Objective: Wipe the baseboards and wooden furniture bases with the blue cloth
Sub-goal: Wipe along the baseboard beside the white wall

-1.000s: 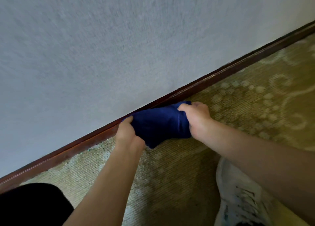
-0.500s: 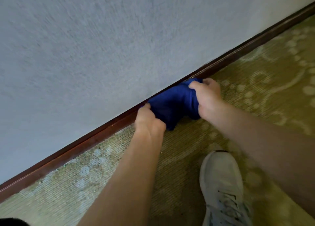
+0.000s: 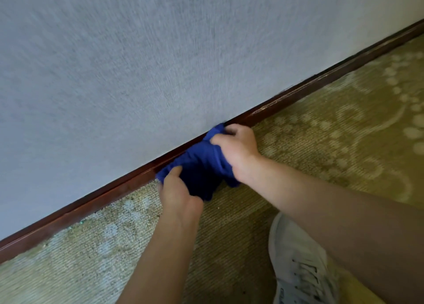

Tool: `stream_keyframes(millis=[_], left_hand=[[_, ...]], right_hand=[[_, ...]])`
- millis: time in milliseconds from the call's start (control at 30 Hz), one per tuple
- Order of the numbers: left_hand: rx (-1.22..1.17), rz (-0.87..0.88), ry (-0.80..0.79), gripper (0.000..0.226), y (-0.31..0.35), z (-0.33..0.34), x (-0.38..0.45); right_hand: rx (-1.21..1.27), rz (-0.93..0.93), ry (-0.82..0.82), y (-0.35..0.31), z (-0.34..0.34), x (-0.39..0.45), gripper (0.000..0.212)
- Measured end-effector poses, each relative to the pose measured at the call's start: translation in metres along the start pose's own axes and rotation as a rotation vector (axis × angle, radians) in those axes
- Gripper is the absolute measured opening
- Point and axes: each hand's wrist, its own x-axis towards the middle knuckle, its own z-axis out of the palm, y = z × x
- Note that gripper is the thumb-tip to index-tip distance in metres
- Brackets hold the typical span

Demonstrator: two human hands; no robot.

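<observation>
Item, lower right of frame: one white laced shoe point(image 3: 300, 264), planted on the patterned olive carpet point(image 3: 321, 143).

Item, lower centre: left hand point(image 3: 177, 194), fingers curled, thumb pinching the lower-left end of the blue cloth point(image 3: 202, 166).

Item, centre: right hand point(image 3: 236, 145), fingers curled round the upper-right end of the same cloth, thumb laid across it.

Item, centre: the blue cloth itself, bunched between the two hands and pressed against the baseboard point(image 3: 103, 196) where board met carpet. Judged light, soft and limp; it would fold and slip out of shape unless gathered. Best held as a wad at both ends, with the middle left free to bear on the wood.

Item, diagonal from lower left to upper right: dark reddish baseboard, glossy, scuffed toward the upper right.

Item, upper half: pale textured wall point(image 3: 160, 62).
</observation>
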Motion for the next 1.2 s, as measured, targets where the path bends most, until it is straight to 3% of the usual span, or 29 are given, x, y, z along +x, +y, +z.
stream_keyframes(millis=[167, 233, 333, 433, 567, 633, 733, 900, 1067, 1200], left_hand=[[0.178, -0.012, -0.267, 0.040, -0.021, 0.045, -0.020], [0.182, -0.037, -0.221, 0.035, -0.019, 0.052, -0.021], [0.140, -0.091, -0.161, 0.021, 0.000, 0.031, -0.027], [-0.007, -0.123, -0.216, 0.039, 0.008, 0.004, -0.033], [0.072, -0.142, -0.218, 0.039, -0.006, 0.007, -0.041], [0.049, -0.030, -0.119, 0.033, -0.015, 0.012, -0.040], [0.020, 0.086, -0.050, 0.042, -0.032, 0.017, -0.058], [-0.012, 0.031, 0.010, 0.050, -0.055, 0.007, -0.106], [-0.010, 0.176, 0.080, 0.029, -0.036, 0.015, -0.064], [0.143, 0.271, -0.048, 0.010, -0.039, 0.054, -0.040]], right_hand=[[0.290, 0.069, 0.308, -0.027, -0.060, 0.051, 0.017], [0.301, 0.078, 0.329, -0.027, -0.053, 0.050, 0.019], [0.240, 0.059, 0.237, -0.007, -0.018, 0.021, 0.012], [0.217, 0.079, 0.050, 0.001, 0.003, 0.001, 0.013], [0.182, 0.075, -0.092, -0.016, -0.024, 0.002, 0.017], [0.193, 0.094, -0.143, -0.019, -0.041, -0.007, 0.012], [0.071, 0.175, -0.247, -0.022, -0.063, -0.036, 0.027], [-0.042, 0.233, -0.153, -0.027, -0.087, -0.075, 0.017], [0.098, 0.193, -0.186, -0.008, -0.066, -0.042, 0.023], [0.299, 0.119, -0.165, -0.002, -0.090, 0.012, 0.031]])
